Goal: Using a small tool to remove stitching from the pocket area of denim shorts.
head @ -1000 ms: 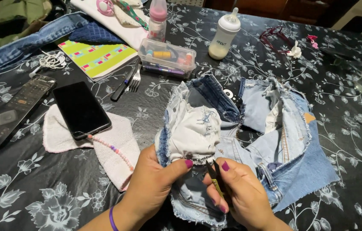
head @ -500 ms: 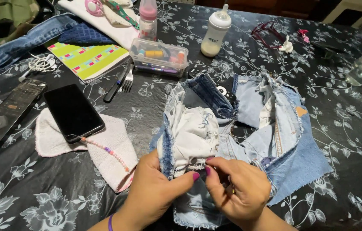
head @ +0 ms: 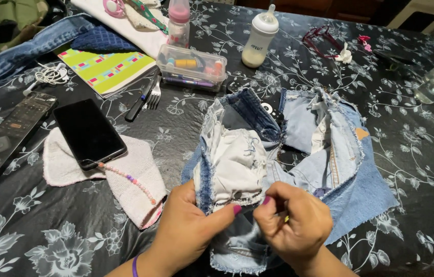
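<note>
Hands drawn closer, left hand (head: 189, 233) and right hand (head: 294, 225) pinching denim shorts (head: 299, 154), waistband away.

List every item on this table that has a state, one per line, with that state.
denim shorts: turned inside out, white pocket lining showing
left hand: pinching the pocket lining edge
right hand: closed on the fabric beside the left thumb
phone: screen dark, lying on a cloth
baby bottle: upright, capped, partly filled
clear plastic box: lid on
fork: lying flat
remote control: lying face up
</note>
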